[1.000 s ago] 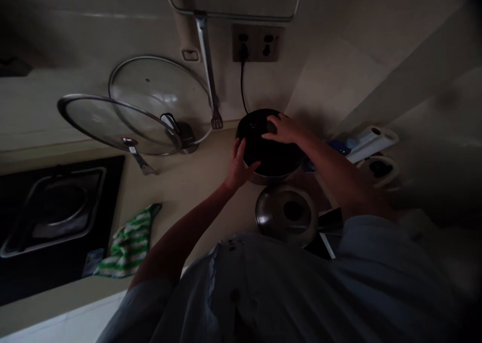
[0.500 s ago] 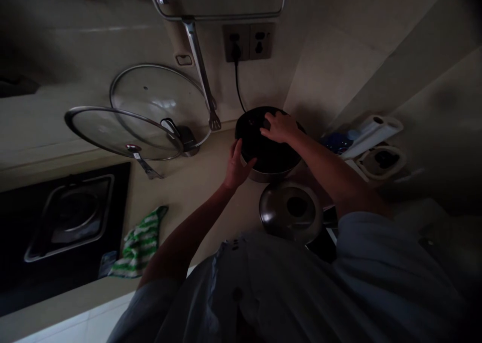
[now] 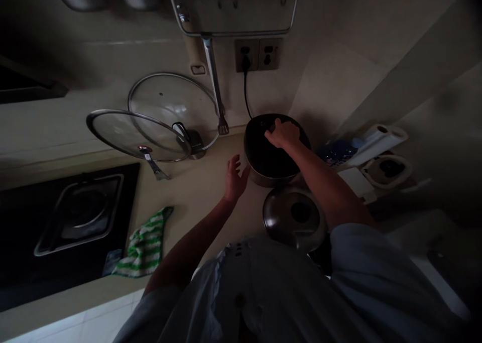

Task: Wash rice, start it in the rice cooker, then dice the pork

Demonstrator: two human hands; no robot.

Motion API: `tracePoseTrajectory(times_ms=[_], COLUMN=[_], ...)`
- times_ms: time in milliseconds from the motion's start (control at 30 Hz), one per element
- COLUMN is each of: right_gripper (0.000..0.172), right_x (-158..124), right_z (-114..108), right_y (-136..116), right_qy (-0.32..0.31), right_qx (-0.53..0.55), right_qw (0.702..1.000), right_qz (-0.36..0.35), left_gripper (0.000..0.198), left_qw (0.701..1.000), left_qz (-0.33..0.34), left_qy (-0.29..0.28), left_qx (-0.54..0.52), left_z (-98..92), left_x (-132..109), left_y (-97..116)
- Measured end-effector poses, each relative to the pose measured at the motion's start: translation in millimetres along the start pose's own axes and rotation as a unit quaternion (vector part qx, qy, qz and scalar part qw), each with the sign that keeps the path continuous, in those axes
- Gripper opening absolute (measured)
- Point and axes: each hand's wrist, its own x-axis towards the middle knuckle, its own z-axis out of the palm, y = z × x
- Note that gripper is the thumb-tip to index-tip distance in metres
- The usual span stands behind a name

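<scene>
A round electric cooker (image 3: 259, 178) with a metal-coloured side stands against the back wall, its black lid (image 3: 271, 157) on top. My right hand (image 3: 285, 133) is over the lid with its fingers curled and closed on it; the part under the fingers is too dark to make out. To the left of the cooker, my left hand (image 3: 236, 180) is open, fingers apart and slightly bent, holding nothing. A shiny metal pot lid (image 3: 278, 215) with a dark knob lies nearer my body, below the cooker.
Two glass lids (image 3: 113, 132) lean in a holder at the left. A slotted utensil (image 3: 214, 77) hangs near the socket (image 3: 246, 56), where a cord is plugged in. A striped green cloth (image 3: 145, 245) lies beside the hob (image 3: 81, 212). Paper rolls (image 3: 376, 142) are at the right.
My left hand has come off the cooker's left edge and now stands a little apart from it. The fingers of my right hand have drawn closer together on the lid. The view has shifted slightly.
</scene>
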Motion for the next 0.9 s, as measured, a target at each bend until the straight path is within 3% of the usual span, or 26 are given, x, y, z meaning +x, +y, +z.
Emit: tracePoseTrajectory(times_ms=[167, 300, 433, 533, 633, 767, 900], right_gripper=[0.069, 0.08, 0.07, 0.052, 0.036, 0.023, 0.02], right_x=[0.7, -14.5, -69.2, -124.4, -172.4, -213.6, -240.5], right_z=[4.5, -10.5, -22.4, -8.5, 16.2, 41.9, 60.2], right_y=[4.8, 20.5, 43.8, 61.3, 75.2, 85.1, 94.3], right_qy=[0.018, -0.01, 0.11, 0.171, 0.178, 0.151, 0.145], right_qx=[0.017, 0.072, 0.142, 0.226, 0.303, 0.324, 0.329], right_qw=[1.0, 0.997, 0.979, 0.954, 0.935, 0.934, 0.933], right_qz=[0.001, -0.029, -0.099, -0.097, -0.047, 0.011, 0.027], left_gripper=[0.048, 0.046, 0.03, 0.018, 0.017, 0.028, 0.032], left_qw=[1.0, 0.999, 0.998, 0.997, 0.986, 0.926, 0.892], left_qz=[0.001, 0.007, 0.007, 0.031, 0.129, 0.287, 0.281], left_qy=[-0.025, -0.044, -0.054, -0.059, -0.06, -0.099, -0.114], left_qx=[-0.007, 0.005, 0.024, 0.045, 0.092, 0.225, 0.335], left_z=[4.5, 4.0, -6.9, -13.1, -7.7, 19.6, 50.5], left_x=[-5.8, -12.4, -10.1, 5.2, 38.5, 116.2, 209.0], left_y=[-3.9, -6.2, 0.6, 16.6, 40.7, 74.0, 90.7])
